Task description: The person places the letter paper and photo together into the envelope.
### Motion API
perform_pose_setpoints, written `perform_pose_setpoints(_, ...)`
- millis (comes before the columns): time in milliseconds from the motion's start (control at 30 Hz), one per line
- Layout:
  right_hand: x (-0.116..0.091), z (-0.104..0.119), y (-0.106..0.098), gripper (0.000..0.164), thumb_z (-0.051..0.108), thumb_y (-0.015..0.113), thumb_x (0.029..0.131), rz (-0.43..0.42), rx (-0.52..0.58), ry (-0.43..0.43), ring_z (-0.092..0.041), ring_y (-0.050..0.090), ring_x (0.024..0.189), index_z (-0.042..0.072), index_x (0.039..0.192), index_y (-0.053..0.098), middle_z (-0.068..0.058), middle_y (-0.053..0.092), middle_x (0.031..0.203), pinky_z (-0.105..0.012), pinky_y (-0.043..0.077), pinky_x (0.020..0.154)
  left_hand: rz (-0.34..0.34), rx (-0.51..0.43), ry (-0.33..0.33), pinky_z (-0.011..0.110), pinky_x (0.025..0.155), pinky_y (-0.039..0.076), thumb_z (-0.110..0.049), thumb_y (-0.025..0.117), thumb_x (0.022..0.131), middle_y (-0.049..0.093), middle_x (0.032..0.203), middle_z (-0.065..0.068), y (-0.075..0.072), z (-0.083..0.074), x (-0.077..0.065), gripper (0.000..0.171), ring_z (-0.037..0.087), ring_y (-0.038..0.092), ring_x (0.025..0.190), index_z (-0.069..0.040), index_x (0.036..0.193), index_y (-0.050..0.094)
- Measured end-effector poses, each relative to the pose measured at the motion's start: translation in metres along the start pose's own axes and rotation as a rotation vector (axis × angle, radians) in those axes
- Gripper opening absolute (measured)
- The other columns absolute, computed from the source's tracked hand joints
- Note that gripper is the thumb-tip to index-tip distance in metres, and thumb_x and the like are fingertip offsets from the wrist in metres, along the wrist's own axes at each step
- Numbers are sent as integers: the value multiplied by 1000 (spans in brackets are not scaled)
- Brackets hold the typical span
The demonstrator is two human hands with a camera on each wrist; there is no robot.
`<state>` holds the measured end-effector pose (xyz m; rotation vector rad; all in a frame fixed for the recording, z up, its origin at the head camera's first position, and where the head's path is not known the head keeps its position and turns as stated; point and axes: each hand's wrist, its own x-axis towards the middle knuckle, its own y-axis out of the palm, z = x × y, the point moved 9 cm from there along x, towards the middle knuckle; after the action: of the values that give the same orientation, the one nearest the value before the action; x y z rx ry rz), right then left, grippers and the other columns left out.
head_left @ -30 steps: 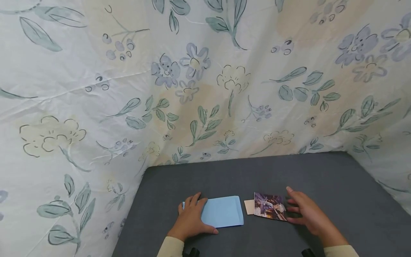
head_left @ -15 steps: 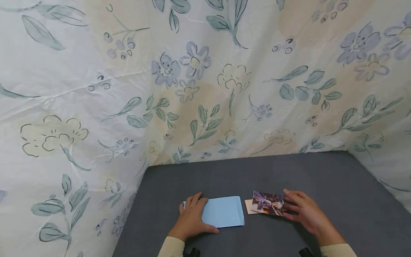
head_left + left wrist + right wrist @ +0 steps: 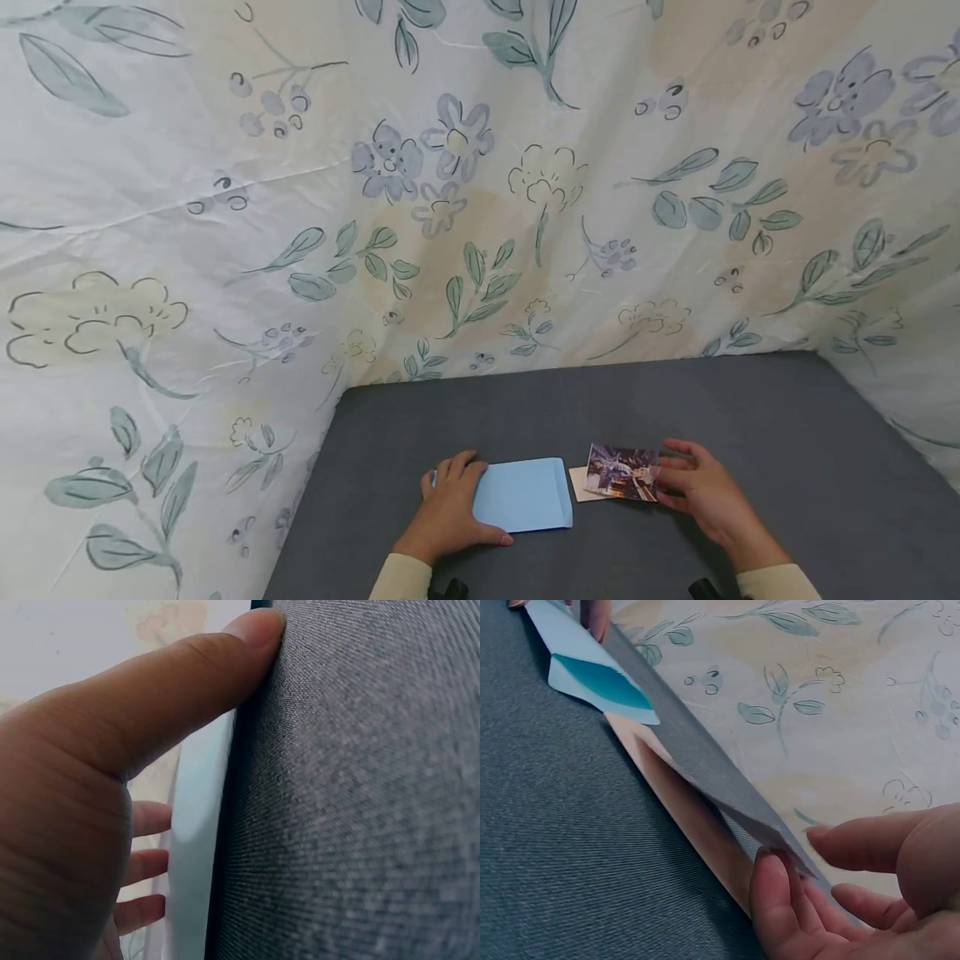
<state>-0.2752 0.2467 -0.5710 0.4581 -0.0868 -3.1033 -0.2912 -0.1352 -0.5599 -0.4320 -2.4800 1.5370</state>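
A light blue envelope point(image 3: 521, 496) lies on the table, its teal-lined mouth gaping to the right in the right wrist view. My left hand point(image 3: 453, 504) holds it across its left part, thumb point(image 3: 247, 645) at the near edge and fingertips at the far edge. Right beside the mouth, the end of a pale peach card point(image 3: 682, 799) shows from under a glossy purple picture card point(image 3: 621, 472). My right hand point(image 3: 701, 492) pinches the picture card at its right edge, and that card slants up off the peach one. Its underside point(image 3: 742, 817) looks greyish.
The dark grey tabletop point(image 3: 570, 417) spreads behind and around the cards. A floral cloth point(image 3: 465, 275) hangs along the table's far edge and sides. Black pieces at both wrists point(image 3: 452, 588) show at the bottom of the head view.
My right hand has shifted slightly left, and its fingers have come over the picture card's right edge. The picture card has slid left and slightly back over the peach card. The left hand stays put.
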Motion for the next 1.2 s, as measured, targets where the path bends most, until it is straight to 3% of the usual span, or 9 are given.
perform_pose_setpoints(167, 1, -6, 4, 69, -3, 64, 106, -20, -7, 1, -23, 67, 97, -9, 163, 25, -24, 55, 132, -42, 62, 80, -10, 9, 24, 75, 108, 26, -78, 95, 62, 48, 150, 9, -1, 0, -1, 114, 37, 42, 138, -15, 151, 61)
perform_pose_setpoints(367, 3, -8, 6, 55, -6, 63, 106, -26, -13, 8, -22, 64, 96, -17, 153, 37, -16, 59, 116, -41, 61, 79, -12, -9, 34, 74, 106, 27, -77, 95, 63, 49, 143, 7, -3, -3, 0, 112, 36, 42, 135, -15, 149, 61)
perform_pose_setpoints(967, 0, -3, 9, 48, -2, 62, 107, -8, -8, 6, -27, 67, 96, -12, 151, 43, -15, 63, 113, -43, 61, 77, 7, -49, 31, 69, 112, 28, -79, 93, 65, 49, 139, 4, 0, -5, 3, 110, 34, 40, 134, -17, 150, 63)
perform_pose_setpoints(1200, -1, -2, 10, 50, 2, 62, 109, 14, -17, 4, -28, 66, 98, -11, 153, 42, -15, 62, 114, -45, 61, 79, 3, -86, 51, 62, 108, 40, -80, 92, 65, 47, 138, 3, -1, -7, 2, 114, 30, 40, 131, -14, 153, 61)
